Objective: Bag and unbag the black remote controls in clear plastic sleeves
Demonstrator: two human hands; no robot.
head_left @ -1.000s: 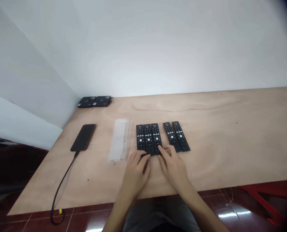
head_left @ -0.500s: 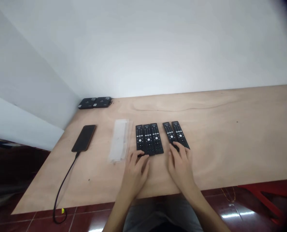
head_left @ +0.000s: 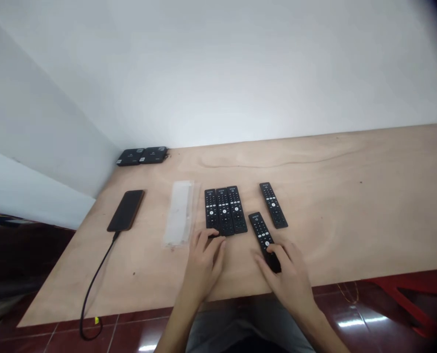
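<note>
My right hand (head_left: pixel 291 275) pinches one remote (head_left: pixel 261 230); left of it, my half-open left hand (head_left: pixel 202 262) touches a row of three remotes (head_left: pixel 224 215); beyond it lies a fifth remote (head_left: pixel 273 204).

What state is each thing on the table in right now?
Three grouped remotes: side by side, face up, left hand at near end
Nearer loose remote: face up, slanted, under right hand
Farther loose remote: face up, untouched
Phone: screen dark, cable plugged in
Clear plastic: lying flat
Black boxes: side by side
</note>
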